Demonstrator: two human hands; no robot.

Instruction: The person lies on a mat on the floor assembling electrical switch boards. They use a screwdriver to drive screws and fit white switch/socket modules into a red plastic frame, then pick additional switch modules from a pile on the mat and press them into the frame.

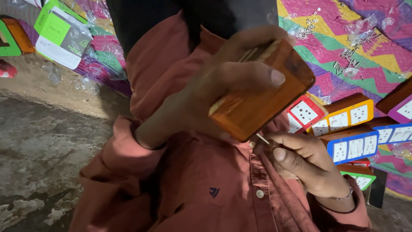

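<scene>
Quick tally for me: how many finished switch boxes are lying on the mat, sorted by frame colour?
Red frame: 1
Yellow frame: 1
Blue frame: 2
Green frame: 1
Purple frame: 1
Total: 6, not counting the wooden box in the left hand.

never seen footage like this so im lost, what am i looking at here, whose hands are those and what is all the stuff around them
This is one picture from a camera worn on a person's head, looking down at their own chest and two bare hands; there is no machine.

The left hand grips a brown wooden rectangular box, tilted, held up in front of the rust-red buttoned shirt. The right hand sits just below the box and holds a thin metal-tipped tool pointing up at the box's lower edge.

Behind them lies a bright zigzag-patterned woven mat. On it are more wooden socket boards with coloured frames, red, yellow, blue, green and purple, and a scatter of small silver screws. At the upper left is a green and white cardboard package, beside bare rough grey floor.
</scene>
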